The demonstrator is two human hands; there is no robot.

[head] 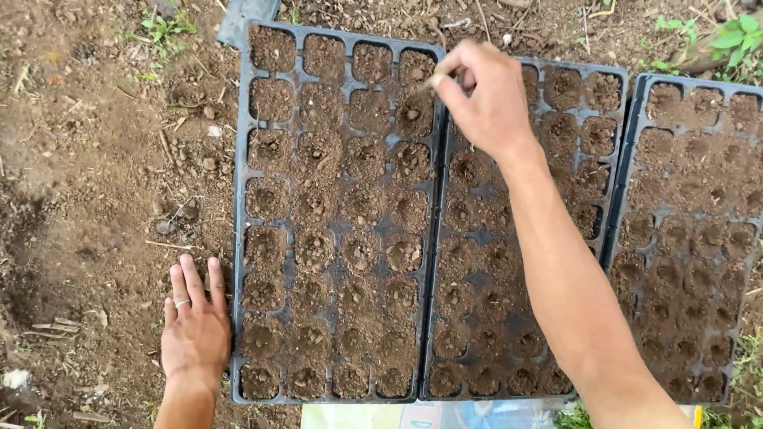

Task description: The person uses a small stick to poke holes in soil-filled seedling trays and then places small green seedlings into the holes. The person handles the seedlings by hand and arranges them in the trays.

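i'm looking down at three black plastic seedling trays side by side on bare brown soil (95, 159). the left black plastic seedling tray (238, 238) and the middle black plastic seedling tray (439, 262) are lying edge to edge, and all their cells are holding soil with a dimple pressed in each. my right hand (481, 95) is hovering at twelve o'clock over the seam between them, fingertips (437, 82) pinched together, apparently on something tiny i cannot make out. my left hand (195, 330) is resting flat, fingers spread, on the ground at eight o'clock, just beside the left tray. i'm judging the filling and dimpling done; i cannot tell which cells are already sown. the right black plastic seedling tray (636, 159) is sitting at three o'clock.
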